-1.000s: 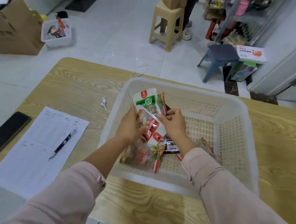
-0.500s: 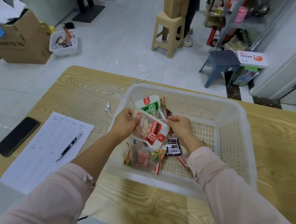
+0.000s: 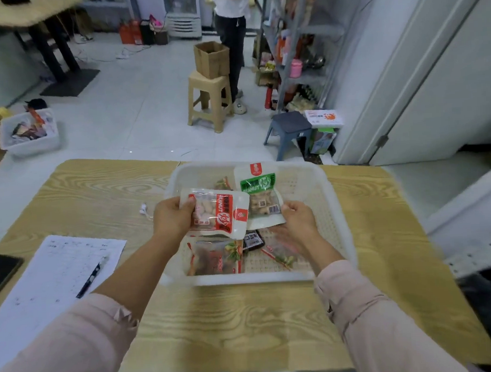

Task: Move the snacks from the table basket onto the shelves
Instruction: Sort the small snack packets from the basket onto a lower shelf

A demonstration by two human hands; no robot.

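A white perforated basket (image 3: 337, 232) stands on the wooden table (image 3: 240, 322). Above it my left hand (image 3: 172, 218) grips a red-labelled peanut pack (image 3: 217, 213) by its left edge. My right hand (image 3: 297, 220) holds a green-labelled peanut pack (image 3: 260, 196) by its lower right corner, upright behind the red one. Inside the basket lie a clear red-trimmed snack bag (image 3: 214, 258), a small dark packet (image 3: 253, 241) and another clear packet (image 3: 282, 255). The metal shelves (image 3: 297, 49) stand across the floor at the back right.
On the table to the left lie a paper sheet (image 3: 53, 281) with a pen (image 3: 91, 276), a black phone (image 3: 1, 272) and a white cable (image 3: 144, 211). Beyond are a beige stool (image 3: 208, 99) bearing a cardboard box, a blue stool (image 3: 289, 129), a floor bin (image 3: 28, 134) and a standing person (image 3: 232, 38).
Both hands have lifted the two peanut packs up out of the basket and spread them apart. The camera has tilted up, showing more of the room and the shelves.
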